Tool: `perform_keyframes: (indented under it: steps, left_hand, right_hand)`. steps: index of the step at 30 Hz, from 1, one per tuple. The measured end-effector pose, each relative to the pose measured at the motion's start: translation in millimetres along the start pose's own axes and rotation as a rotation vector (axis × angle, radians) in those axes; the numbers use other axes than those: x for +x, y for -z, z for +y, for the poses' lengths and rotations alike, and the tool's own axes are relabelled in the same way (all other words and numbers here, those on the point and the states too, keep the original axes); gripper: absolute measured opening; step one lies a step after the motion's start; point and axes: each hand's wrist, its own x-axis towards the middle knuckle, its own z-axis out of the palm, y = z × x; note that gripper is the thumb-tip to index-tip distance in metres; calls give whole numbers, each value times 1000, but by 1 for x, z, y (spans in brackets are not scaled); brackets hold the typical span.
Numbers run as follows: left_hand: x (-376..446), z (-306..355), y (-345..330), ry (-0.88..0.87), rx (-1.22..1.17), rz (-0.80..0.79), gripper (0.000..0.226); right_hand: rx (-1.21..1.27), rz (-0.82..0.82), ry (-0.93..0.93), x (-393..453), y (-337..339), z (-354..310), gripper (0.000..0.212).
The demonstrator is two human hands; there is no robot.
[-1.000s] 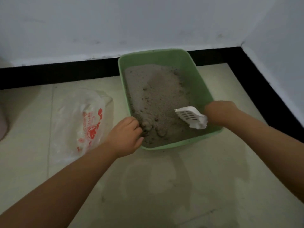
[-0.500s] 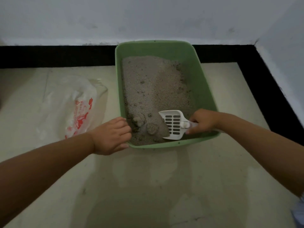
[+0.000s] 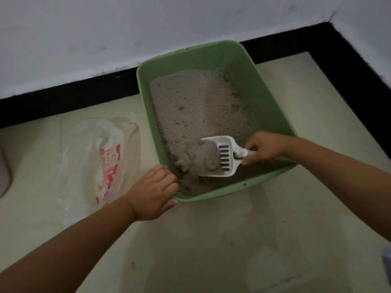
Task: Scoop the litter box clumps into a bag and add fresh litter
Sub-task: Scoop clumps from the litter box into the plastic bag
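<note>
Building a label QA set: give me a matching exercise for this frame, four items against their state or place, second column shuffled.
Column 1:
1. left hand
2. right hand
3. scoop
4. plastic bag

Column 2:
A. lies on the floor left of the litter box
B. grips the box's near left corner
C. carries a clump of litter
D. holds the white handle

Pairs: 1-B, 2-D, 3-C, 4-A
</note>
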Motion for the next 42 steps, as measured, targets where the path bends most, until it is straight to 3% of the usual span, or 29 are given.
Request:
perform_keyframes:
  steps: [13, 20, 27, 32, 37, 42]
  left_hand:
    - [0, 1, -1, 11, 36, 54, 41]
    - [-2, 2, -6, 50, 10, 86, 42]
    - [-4, 6, -9, 64, 55, 136, 42]
    - [-4, 6, -9, 75, 52, 161, 43]
    - [-4, 4, -9, 62, 65, 166, 41]
    - [-3, 5, -9, 83, 21, 180, 39]
  right_hand:
    - [551, 275, -47, -18, -12, -11, 28]
    - [342, 429, -134, -27, -24, -23, 23]
    - [235, 472, -191, -33, -32, -31, 31]
    - [277, 434, -205, -35, -37, -39, 24]
    - [226, 465, -199, -38, -38, -47, 37]
    - [197, 423, -186, -36, -42, -51, 25]
